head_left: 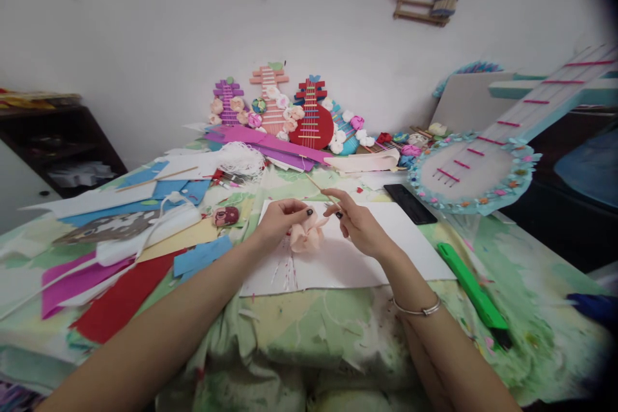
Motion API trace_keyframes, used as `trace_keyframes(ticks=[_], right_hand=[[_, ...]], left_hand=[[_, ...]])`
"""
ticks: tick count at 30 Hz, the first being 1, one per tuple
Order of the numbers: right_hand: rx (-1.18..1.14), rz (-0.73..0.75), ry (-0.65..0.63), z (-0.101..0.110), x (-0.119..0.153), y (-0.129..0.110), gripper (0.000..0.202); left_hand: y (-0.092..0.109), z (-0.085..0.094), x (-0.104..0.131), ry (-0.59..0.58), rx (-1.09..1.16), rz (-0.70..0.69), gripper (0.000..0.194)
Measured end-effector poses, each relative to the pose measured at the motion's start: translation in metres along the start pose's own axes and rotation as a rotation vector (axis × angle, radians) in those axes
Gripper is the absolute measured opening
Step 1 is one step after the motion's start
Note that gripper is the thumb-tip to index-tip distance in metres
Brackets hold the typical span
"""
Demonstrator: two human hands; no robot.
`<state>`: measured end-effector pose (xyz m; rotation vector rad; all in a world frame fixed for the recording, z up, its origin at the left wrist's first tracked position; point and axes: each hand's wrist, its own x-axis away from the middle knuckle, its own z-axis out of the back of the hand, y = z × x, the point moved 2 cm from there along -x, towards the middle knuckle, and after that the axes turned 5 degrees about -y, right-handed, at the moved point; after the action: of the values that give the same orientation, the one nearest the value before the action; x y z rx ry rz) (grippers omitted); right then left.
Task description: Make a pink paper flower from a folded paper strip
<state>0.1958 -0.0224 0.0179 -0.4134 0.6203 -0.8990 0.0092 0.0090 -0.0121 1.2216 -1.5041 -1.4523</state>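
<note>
Over a white sheet (386, 251) on the table, my left hand (286, 217) pinches a peach paper flower (308, 238) at its upper edge. Its petals are ruffled, and the flower hangs below my fingertips. My right hand (355, 222) is closed around a thin wooden stick (316, 185), which slants up and to the left. A strip of the peach paper reaches toward my right fingers; whether they touch it I cannot tell. Thin strands with pink and red bits (288, 272) lie on the sheet below the flower.
A green cutter (476, 286) and black phone (410, 203) lie to the right, near a blue-trimmed paper instrument (476, 170). Coloured paper (128, 296), white string (240, 161) and a small maroon jar (226, 215) are at left. Decorated paper instruments (311, 119) lean against the back wall.
</note>
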Motion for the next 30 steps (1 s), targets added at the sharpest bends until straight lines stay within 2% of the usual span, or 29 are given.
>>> trace_keyframes(ticks=[2,6,9,14,21,30], right_hand=[[0.047,0.021,-0.004,0.003,0.0,0.001,0.058],[0.144,0.043,0.06,0.005,-0.002,0.008,0.041],[0.177,0.034,0.109,0.005,-0.002,0.011,0.04],[0.167,0.004,0.134,0.004,-0.002,0.009,0.035],[0.163,0.052,0.15,0.001,-0.004,0.006,0.02],[0.184,0.033,0.186,0.001,-0.004,0.007,0.019]], left_hand=[[0.001,0.0,0.0,0.0,0.024,0.011,0.025],[0.002,-0.002,0.001,-0.056,0.026,0.014,0.028],[0.004,-0.005,0.002,-0.081,0.023,0.01,0.027],[0.006,-0.007,0.004,-0.054,0.021,0.041,0.022],[0.01,-0.007,0.005,-0.006,-0.01,0.011,0.019],[0.008,-0.006,0.005,0.016,-0.017,-0.015,0.021]])
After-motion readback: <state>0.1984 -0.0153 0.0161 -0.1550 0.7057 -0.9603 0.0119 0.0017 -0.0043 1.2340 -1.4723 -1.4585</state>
